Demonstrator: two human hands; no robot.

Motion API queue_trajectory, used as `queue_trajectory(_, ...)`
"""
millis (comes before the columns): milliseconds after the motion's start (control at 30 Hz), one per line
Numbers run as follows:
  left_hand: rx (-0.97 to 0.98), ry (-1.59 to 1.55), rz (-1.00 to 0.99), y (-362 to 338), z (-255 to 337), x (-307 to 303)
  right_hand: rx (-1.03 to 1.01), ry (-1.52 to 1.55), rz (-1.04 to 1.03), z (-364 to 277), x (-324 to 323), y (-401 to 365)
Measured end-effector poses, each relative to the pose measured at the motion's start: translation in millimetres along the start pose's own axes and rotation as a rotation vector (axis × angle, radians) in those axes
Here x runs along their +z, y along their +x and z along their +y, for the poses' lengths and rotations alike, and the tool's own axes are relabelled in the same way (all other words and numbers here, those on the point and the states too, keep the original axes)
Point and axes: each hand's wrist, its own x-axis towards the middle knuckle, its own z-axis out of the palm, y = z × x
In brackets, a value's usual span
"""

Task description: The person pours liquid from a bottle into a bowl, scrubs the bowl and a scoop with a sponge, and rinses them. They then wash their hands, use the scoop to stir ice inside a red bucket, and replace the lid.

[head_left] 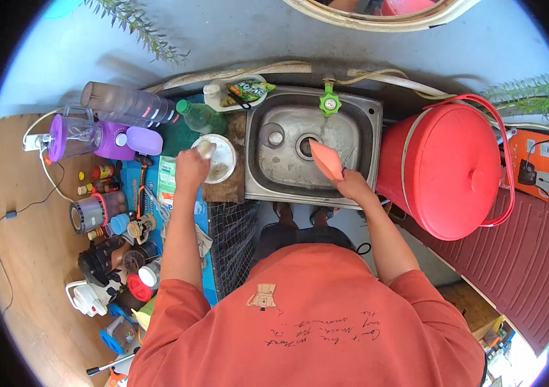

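My right hand [354, 186] is closed on the near end of an orange pointed, blade-like utensil [327, 159], which slants over the steel sink [255, 188] with its tip near the drain. Its grip end is hidden in my fingers. My left hand [192, 169] is pinched on a small, blurred whitish thing [207, 150] over a round white bowl [224, 161] left of the sink; I cannot tell what that thing is. Inside the basin, at the left, sits a clear glass [274, 137]. A green tap handle [329, 104] projects over the sink's back edge.
A large red lidded bucket [445, 171] stands just right of the sink. To the left are a green bottle [203, 118], a large clear bottle [129, 103], a purple blender [114, 140] and several jars. A white tray [218, 98] with packets lies behind the bowl.
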Motion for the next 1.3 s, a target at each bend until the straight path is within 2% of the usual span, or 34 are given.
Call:
queue_trajectory(233,0.069,0.063,-0.081,-5.0,-1.1,40.8,-0.046,0.026,0.032,-5.8,2.0,-5.2)
queue_trajectory(300,0.122,0.081,0.042,-4.9,-7.1,57.3,-0.080,0.024,0.009,-11.8,-3.7,-9.8)
queue_trajectory(333,0.120,0.079,0.039,-3.0,-12.5,63.6,-0.120,0.023,-0.014,-13.3,-4.7,-10.5)
queue_trajectory(400,0.064,0.085,-0.148,3.2,-19.7,66.6,-0.140,0.026,-0.012,-4.6,9.0,2.2)
queue_trajectory(433,0.062,0.085,-0.148,3.4,-23.5,65.5,-0.160,0.032,-0.007,1.8,15.8,9.5)
queue_trajectory(633,-0.007,-0.157,0.003,-4.9,-22.6,24.3,-0.130,0.017,0.002,-18.5,13.7,5.6)
queue_trajectory(700,0.000,-0.231,0.149,-11.1,-13.6,8.7,-0.121,0.019,-0.022,-25.1,10.9,5.3)
queue_trajectory(800,-0.052,-0.358,0.217,-14.5,-12.5,0.9,-0.145,0.022,-0.034,-27.0,13.2,7.5)
queue_trajectory(933,-0.004,-0.402,0.276,-13.4,-11.9,-9.8,-0.174,-0.003,-0.041,-27.6,15.8,14.5)
queue_trajectory(1000,-0.155,-0.636,0.240,-15.2,4.6,-26.4,-0.178,0.014,-0.045,-31.6,13.1,13.1)
queue_trajectory(1067,-0.127,-0.645,0.267,-11.9,-2.8,-23.2,-0.180,0.030,-0.050,-30.2,15.3,15.5)
queue_trajectory(1133,-0.102,-0.653,0.295,-7.1,-6.5,-13.7,-0.217,0.116,-0.010,-24.9,23.8,22.6)
queue_trajectory(1167,-0.165,-0.779,0.301,-4.0,-5.2,-6.1,-0.219,0.113,-0.012,-28.9,21.0,20.0)
queue_trajectory(1233,-0.229,-0.908,0.314,-2.0,4.6,0.0,0.049,0.388,-0.279,-45.4,9.6,12.1)
queue_trajectory(1267,-0.286,-0.995,0.316,-0.5,14.7,1.1,0.047,0.384,-0.272,-43.3,15.3,17.3)
queue_trajectory(1300,-0.343,-1.083,0.314,0.8,26.1,4.2,0.030,0.641,-0.340,-38.5,25.3,23.6)
